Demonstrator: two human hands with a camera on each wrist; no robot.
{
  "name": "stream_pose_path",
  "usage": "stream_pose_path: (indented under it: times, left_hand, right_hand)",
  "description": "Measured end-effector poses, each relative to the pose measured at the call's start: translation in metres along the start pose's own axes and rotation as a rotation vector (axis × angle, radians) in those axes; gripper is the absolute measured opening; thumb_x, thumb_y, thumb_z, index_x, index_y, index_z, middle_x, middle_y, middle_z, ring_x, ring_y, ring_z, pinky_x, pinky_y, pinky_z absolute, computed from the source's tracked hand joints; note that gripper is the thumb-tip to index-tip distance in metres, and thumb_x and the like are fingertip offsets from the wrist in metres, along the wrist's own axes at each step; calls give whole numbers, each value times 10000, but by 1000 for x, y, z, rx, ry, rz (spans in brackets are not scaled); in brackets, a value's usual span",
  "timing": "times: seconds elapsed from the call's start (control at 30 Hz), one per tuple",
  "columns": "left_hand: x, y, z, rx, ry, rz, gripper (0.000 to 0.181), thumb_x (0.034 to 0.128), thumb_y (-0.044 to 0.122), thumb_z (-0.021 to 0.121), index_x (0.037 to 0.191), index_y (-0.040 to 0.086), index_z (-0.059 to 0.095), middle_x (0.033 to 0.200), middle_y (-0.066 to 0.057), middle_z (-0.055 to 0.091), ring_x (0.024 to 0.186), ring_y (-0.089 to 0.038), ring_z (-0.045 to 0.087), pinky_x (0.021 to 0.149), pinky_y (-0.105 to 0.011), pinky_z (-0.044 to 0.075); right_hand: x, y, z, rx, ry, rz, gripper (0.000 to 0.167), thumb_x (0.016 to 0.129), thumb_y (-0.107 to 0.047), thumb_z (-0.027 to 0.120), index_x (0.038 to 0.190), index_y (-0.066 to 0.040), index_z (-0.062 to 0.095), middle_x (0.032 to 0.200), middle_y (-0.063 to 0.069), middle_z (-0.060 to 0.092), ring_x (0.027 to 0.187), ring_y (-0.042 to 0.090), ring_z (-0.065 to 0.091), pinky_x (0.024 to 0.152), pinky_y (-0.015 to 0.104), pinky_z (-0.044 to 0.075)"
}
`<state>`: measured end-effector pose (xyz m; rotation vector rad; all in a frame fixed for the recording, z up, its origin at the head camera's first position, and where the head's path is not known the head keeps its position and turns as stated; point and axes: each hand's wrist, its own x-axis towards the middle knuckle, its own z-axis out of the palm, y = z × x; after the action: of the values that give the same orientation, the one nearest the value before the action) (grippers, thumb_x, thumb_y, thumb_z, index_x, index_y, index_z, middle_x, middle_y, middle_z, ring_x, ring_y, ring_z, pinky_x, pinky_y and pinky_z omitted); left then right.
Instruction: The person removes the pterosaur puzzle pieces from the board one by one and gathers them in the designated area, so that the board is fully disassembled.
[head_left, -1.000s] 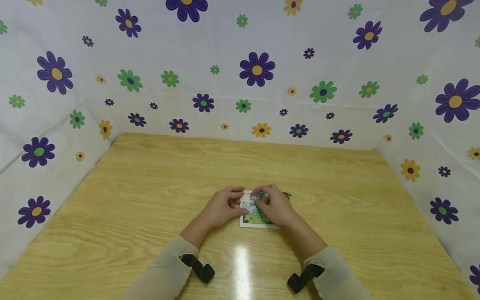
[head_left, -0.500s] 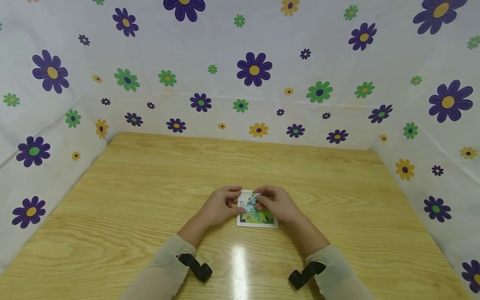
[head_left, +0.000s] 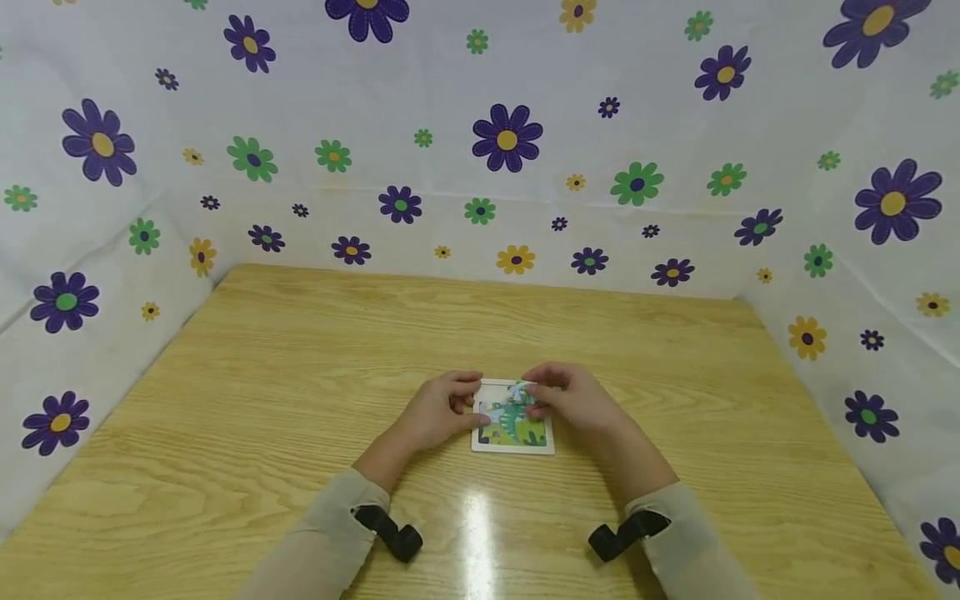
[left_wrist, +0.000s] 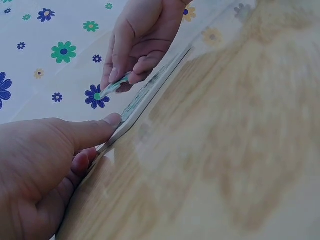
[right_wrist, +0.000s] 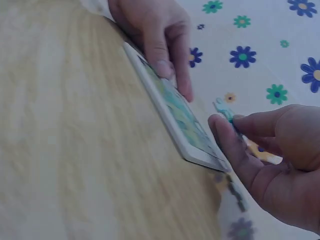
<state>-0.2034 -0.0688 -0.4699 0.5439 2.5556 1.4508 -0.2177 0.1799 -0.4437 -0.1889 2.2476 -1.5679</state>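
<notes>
A small white-framed jigsaw puzzle board lies on the table, with a green dinosaur picture partly laid in it. Its upper left part shows bare white. My left hand grips the board's left edge; in the left wrist view the thumb presses on top of the rim. At the upper right of the board, my right hand pinches a puzzle piece between thumb and fingertips. In the right wrist view this light-blue and green piece is tilted and held above the board.
Beside the board in the right wrist view lies a thin dark strip, perhaps another puzzle piece; my right hand hides that spot in the head view. A white flowered cloth walls the wooden table at the back and sides.
My right hand has moved from over the board towards its upper right edge, with the puzzle piece turned between its fingers. More of the picture shows. My left hand keeps its grip on the board.
</notes>
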Motion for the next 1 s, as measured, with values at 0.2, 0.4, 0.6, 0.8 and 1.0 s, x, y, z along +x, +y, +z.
stream_pose_path:
  times: [0.2,0.4,0.6,0.8,1.0]
  left_hand:
    - [0,0,-1,-10,-15,9,642,843,182,816,1414,37,560,1052,-46,623,801,-134,516,699,-218,457]
    - [0,0,-1,-8,-20,-4,649,839,182,818,1419,48,558,1041,-40,621,806,-142,516,705,-218,456]
    - [-1,-1,-1,-2,-17,-4,646,845,196,813,1421,56,557,1052,-35,618,806,-140,511,698,-224,452]
    - [-1,-2,-1,-7,-18,-4,650,847,195,812,1425,52,551,1090,-41,622,820,-141,514,697,-221,450]
    - [0,-2,-1,-3,-3,-9,649,843,191,815,1423,60,556,1152,-44,629,830,-132,520,695,-217,451]
  right_hand:
    - [-10,-6,-22,-109,3,35,255,1000,-58,590,1249,-10,618,1114,164,545,898,176,639,804,273,584]
    - [-16,-3,-47,-97,-5,72,282,995,-77,605,1260,21,601,1110,177,568,860,170,676,796,274,587]
    - [-20,5,-67,-93,12,83,334,995,-86,610,1281,78,560,1059,169,609,828,152,682,776,259,585]
    - [-24,10,-78,-94,32,109,318,996,-54,595,1262,112,545,1009,139,608,793,141,655,744,249,581]
    - [-26,11,-79,-122,76,130,320,960,-49,646,1231,111,586,979,130,633,776,127,662,718,246,581]
